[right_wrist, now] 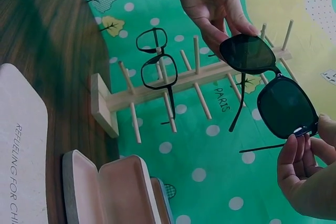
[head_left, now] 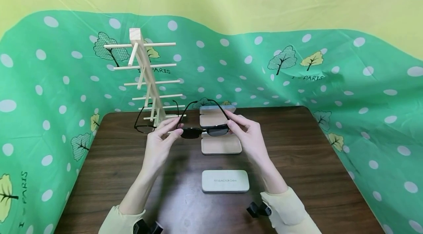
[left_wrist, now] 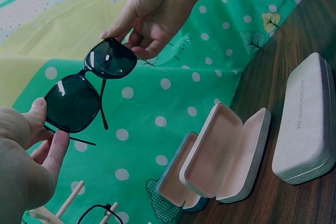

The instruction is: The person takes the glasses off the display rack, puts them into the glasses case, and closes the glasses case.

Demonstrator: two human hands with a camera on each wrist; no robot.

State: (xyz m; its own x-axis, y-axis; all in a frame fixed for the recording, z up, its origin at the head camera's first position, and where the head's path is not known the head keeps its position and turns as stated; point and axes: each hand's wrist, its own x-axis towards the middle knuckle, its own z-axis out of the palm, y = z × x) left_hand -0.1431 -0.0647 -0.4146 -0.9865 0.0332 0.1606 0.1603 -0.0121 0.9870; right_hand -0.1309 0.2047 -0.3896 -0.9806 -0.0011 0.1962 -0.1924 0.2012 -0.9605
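Observation:
Both hands hold a pair of black sunglasses (head_left: pixel 202 131) with dark lenses above the table, temples unfolded and pointing away from me. My left hand (head_left: pixel 174 128) pinches the rim of one lens (left_wrist: pixel 72 103), while my right hand (head_left: pixel 231 125) pinches the other lens rim (right_wrist: pixel 286 107). The left wrist view shows my right hand (left_wrist: pixel 116 34) at the top edge of the sunglasses (left_wrist: pixel 86 88). In the right wrist view my left hand (right_wrist: pixel 235 31) grips the far lens of the sunglasses (right_wrist: pixel 248 54).
A wooden rack (head_left: pixel 148 79) with several rungs stands at the back left; clear black-framed glasses (head_left: pixel 144 123) hang on its lowest rung. Two open cases (head_left: pixel 220 145) (head_left: pixel 216 115) lie behind the sunglasses. A closed grey case (head_left: pixel 225 181) lies nearer me on the brown table (head_left: pixel 314 175).

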